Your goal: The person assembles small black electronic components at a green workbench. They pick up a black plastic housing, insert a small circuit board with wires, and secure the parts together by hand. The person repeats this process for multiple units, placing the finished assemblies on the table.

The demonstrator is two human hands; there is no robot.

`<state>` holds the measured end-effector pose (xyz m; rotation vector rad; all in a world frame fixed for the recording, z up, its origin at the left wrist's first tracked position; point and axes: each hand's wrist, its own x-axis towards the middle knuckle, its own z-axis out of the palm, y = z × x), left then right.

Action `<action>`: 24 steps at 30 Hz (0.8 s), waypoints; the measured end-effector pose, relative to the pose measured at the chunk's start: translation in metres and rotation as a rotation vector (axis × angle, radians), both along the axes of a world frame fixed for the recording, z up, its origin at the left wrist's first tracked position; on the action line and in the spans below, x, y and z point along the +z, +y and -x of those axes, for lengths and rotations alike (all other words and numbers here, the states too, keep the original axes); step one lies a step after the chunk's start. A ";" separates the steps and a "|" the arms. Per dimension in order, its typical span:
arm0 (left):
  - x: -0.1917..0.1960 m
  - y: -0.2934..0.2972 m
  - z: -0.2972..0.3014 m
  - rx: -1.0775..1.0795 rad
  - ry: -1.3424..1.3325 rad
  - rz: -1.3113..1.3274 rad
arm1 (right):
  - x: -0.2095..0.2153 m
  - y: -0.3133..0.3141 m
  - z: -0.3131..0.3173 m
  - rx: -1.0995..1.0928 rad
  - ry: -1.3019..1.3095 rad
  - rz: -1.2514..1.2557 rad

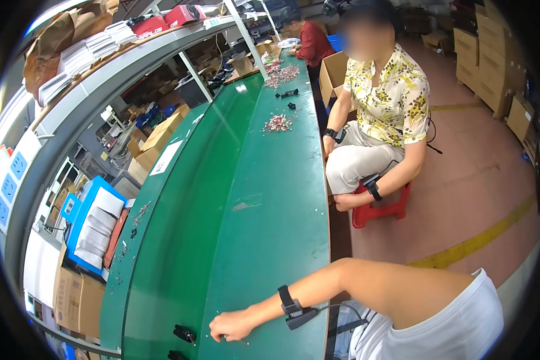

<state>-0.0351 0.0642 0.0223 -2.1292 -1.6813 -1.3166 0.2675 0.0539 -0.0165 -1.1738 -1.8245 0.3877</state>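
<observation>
Fingers of my right hand (231, 327) curl, grip unclear, on the smooth green bench (264, 240); a blocky black part (185, 333) at nine o'clock

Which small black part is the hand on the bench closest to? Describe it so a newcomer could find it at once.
Start at the long green bench and follow it to its near end, where a hand with a black wrist strap rests. Just left of that hand lies a small black part. A second black piece sits lower, at the picture's edge, farther from the hand.
</observation>
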 end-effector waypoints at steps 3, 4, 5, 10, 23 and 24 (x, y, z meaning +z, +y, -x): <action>0.022 -0.024 -0.035 -0.205 -0.133 0.321 | -0.013 0.004 0.025 0.066 0.044 0.073; 0.016 -0.023 -0.038 -0.309 -0.063 0.247 | -0.020 0.005 0.029 0.092 0.087 0.107; 0.012 -0.025 -0.042 -0.404 0.008 0.174 | -0.015 0.002 0.033 0.117 0.147 0.140; 0.013 -0.043 -0.067 -0.717 0.153 0.241 | -0.025 0.002 0.043 0.169 0.482 0.241; 0.017 -0.053 -0.073 -0.806 0.131 0.351 | -0.040 -0.006 0.053 0.150 0.494 0.235; 0.018 -0.053 -0.074 -0.811 0.133 0.351 | -0.040 -0.006 0.052 0.142 0.474 0.205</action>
